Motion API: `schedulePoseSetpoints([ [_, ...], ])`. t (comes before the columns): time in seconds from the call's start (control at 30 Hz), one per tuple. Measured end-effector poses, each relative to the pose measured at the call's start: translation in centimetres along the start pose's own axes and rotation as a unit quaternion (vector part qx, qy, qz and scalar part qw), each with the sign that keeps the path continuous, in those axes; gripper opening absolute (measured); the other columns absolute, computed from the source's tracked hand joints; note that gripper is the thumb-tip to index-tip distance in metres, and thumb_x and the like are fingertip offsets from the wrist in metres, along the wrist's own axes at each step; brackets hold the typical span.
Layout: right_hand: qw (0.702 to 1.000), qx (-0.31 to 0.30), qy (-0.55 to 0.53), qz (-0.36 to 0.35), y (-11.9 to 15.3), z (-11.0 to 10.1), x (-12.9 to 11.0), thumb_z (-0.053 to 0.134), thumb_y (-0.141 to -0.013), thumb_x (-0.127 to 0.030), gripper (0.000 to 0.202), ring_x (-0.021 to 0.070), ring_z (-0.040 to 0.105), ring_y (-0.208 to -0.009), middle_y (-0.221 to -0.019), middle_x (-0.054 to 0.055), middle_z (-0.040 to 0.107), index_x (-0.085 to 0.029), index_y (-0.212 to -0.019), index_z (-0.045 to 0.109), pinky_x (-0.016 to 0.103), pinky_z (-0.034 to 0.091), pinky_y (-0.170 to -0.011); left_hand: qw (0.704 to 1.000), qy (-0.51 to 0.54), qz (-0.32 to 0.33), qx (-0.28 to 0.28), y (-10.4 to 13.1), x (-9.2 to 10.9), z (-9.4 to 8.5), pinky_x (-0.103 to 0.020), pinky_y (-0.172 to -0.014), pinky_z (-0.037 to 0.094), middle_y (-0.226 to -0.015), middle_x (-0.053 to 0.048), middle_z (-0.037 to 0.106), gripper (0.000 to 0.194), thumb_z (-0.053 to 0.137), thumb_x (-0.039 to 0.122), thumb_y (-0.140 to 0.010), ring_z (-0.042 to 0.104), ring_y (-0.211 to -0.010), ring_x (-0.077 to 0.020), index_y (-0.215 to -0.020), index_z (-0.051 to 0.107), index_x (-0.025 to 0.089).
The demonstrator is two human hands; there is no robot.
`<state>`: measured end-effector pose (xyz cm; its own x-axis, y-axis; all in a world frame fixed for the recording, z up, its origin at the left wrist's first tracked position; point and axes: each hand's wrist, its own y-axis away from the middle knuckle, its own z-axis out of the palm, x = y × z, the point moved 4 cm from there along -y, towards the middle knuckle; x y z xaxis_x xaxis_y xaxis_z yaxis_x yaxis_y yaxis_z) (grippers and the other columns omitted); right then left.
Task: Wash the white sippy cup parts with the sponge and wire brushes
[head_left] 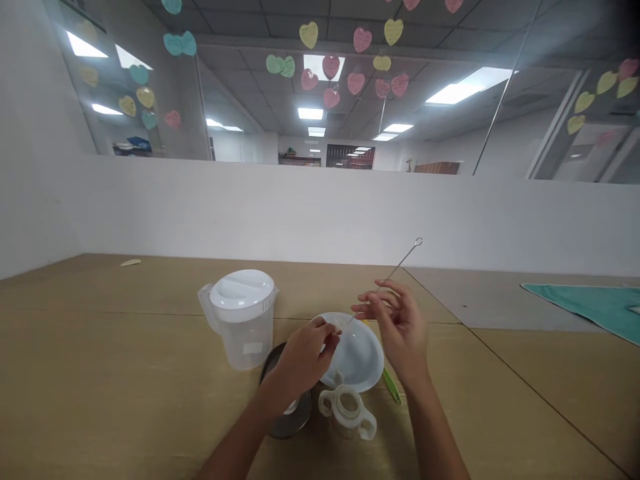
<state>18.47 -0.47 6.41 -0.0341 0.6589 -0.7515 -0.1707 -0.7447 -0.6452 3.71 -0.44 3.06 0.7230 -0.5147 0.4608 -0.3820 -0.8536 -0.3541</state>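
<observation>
A thin wire brush handle with a small loop at its top end slants up and to the right. My right hand has its fingers loosely curled round the wire. At the wire's lower end, my left hand pinches something small and pale that the fingers mostly hide. Both hands are above a white bowl. In front of the bowl stands a small translucent cup with two handles. Partly under my left forearm is a dark round dish or lid, with something white in it.
A translucent lidded pitcher stands left of the bowl. A green-handled tool lies at the bowl's right edge. Farther off are a teal cloth at right and a small pale flat piece at left. A white wall bounds the table's back.
</observation>
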Motion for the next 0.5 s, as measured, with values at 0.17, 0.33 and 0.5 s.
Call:
schedulePoseSetpoints([
  [0.17, 0.998, -0.049, -0.024, 0.023, 0.6, 2.6, 1.3, 0.053, -0.086, -0.04, 0.028, 0.0148, 0.066, -0.07, -0.078, -0.001, 0.063, -0.022, -0.105, 0.044, 0.028, 0.058, -0.056, 0.999, 0.049, 0.01, 0.017, -0.1, 0.1, 0.5, -0.027, -0.072, 0.043, -0.09, -0.007, 0.063, 0.03, 0.033, 0.028, -0.092, 0.058, -0.081, -0.0176, -0.086, 0.061, 0.016],
  [0.33, 0.997, 0.055, -0.022, -0.051, 0.9, 1.9, 0.2, 0.053, -0.087, -0.035, 0.023, 0.0131, 0.065, -0.066, -0.077, -0.002, 0.061, -0.022, -0.103, 0.043, 0.026, 0.056, -0.054, 0.998, 0.048, -0.005, 0.036, -0.2, -0.8, 0.2, -0.027, -0.07, 0.042, -0.089, -0.007, 0.063, 0.03, 0.032, 0.028, -0.093, 0.057, -0.079, -0.0168, -0.089, 0.059, 0.016],
  [0.5, 0.995, 0.079, 0.004, -0.054, 1.2, 1.7, 0.4, 0.051, -0.088, -0.033, 0.019, 0.0122, 0.063, -0.065, -0.076, -0.002, 0.06, -0.022, -0.102, 0.045, 0.025, 0.055, -0.055, 0.998, 0.029, 0.009, 0.06, -0.1, -0.3, -0.3, -0.027, -0.071, 0.042, -0.088, -0.005, 0.063, 0.026, 0.034, 0.027, -0.092, 0.057, -0.08, -0.0163, -0.087, 0.058, 0.018],
])
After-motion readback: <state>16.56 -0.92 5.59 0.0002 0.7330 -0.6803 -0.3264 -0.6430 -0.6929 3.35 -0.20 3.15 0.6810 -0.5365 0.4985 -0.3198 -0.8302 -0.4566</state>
